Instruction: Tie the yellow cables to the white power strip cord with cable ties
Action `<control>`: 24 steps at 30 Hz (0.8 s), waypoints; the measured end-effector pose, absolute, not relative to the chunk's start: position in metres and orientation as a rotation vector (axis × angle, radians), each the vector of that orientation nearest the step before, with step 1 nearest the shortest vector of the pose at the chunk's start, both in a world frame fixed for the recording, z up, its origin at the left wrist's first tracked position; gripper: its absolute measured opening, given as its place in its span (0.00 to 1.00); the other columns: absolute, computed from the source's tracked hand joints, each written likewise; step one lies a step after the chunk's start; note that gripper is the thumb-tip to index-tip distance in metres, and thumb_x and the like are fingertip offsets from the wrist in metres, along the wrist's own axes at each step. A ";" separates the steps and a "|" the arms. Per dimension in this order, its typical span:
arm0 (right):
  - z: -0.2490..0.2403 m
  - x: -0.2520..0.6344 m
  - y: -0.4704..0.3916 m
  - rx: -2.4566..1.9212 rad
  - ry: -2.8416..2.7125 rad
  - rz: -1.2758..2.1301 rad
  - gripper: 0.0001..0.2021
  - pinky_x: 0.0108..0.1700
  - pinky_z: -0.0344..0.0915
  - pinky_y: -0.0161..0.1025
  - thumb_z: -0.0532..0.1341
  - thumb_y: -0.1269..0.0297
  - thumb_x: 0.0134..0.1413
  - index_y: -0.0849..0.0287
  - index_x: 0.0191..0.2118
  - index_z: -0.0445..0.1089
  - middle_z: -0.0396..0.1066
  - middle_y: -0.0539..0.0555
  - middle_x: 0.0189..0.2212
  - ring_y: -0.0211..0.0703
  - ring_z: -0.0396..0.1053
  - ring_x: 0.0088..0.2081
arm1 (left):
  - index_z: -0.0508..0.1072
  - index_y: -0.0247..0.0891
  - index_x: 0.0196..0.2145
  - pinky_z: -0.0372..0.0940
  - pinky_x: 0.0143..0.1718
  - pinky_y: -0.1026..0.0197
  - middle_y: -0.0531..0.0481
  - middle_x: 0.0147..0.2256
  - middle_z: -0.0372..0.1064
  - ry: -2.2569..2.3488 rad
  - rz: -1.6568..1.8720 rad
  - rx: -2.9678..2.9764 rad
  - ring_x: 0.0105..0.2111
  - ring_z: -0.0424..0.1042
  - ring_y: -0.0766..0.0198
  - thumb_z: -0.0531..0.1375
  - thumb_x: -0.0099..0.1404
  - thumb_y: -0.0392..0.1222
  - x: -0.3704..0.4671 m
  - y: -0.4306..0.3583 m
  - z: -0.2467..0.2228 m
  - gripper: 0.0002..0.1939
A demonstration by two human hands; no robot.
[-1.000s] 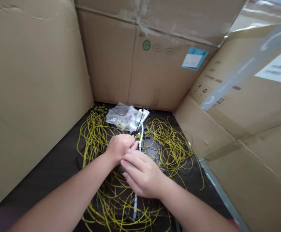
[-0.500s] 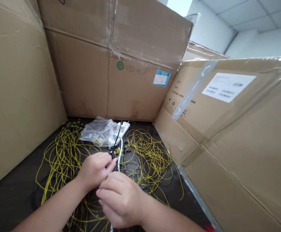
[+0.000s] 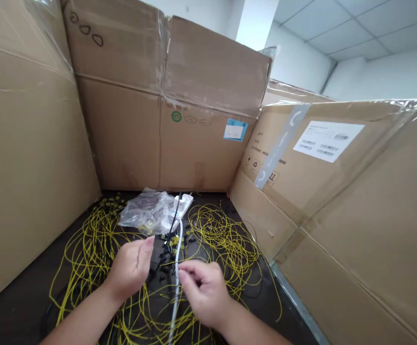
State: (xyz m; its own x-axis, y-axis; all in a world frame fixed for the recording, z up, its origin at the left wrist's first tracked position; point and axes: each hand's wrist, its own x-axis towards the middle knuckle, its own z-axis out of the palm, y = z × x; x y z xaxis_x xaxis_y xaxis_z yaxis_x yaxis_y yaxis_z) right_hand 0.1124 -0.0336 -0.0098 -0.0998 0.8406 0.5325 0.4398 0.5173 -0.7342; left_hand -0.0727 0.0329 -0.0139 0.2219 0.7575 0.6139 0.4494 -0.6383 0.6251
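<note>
My left hand (image 3: 131, 266) is closed with its thumb pressed along the top of the curled fingers. Anything inside it is hidden. To the right, my right hand (image 3: 208, 290) pinches thumb and forefinger together beside the white cable (image 3: 177, 282); whatever lies between the fingertips is too small to make out. That cable runs lengthwise between both hands. Thin yellow wires lie in a left bundle (image 3: 89, 244) and a looped right heap (image 3: 226, 235). Beyond my hands are small black and yellow pieces (image 3: 174, 242), with a black cable (image 3: 175, 213) passing over them.
A crumpled clear plastic bag (image 3: 145, 211) and a white power strip (image 3: 185, 203) lie at the back of the dark surface (image 3: 10, 297). Large cardboard boxes enclose it: a left box (image 3: 32, 158), a back box (image 3: 129, 139) and a right box (image 3: 355, 206).
My hands were close together and have moved apart, left hand to the left, right hand to the right. More of the white cable and small pieces shows between them. The view has tilted slightly up.
</note>
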 end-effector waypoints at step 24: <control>0.027 0.240 0.220 -2.483 -1.326 0.543 0.16 0.42 0.67 0.45 0.58 0.62 0.57 0.66 0.48 0.64 0.65 0.59 0.45 0.44 0.67 0.42 | 0.50 0.35 0.12 0.47 0.20 0.63 0.56 0.14 0.46 1.118 1.659 2.270 0.15 0.49 0.73 0.54 0.61 0.34 -0.067 0.028 -0.005 0.23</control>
State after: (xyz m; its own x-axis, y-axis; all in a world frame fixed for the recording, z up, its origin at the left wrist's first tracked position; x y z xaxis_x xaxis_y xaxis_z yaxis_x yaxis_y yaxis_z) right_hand 0.2400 0.2203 0.0268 0.5097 0.8375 -0.1968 0.7347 -0.5428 -0.4070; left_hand -0.0665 0.0283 -0.0052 0.1284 0.6163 0.7770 0.4892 -0.7209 0.4909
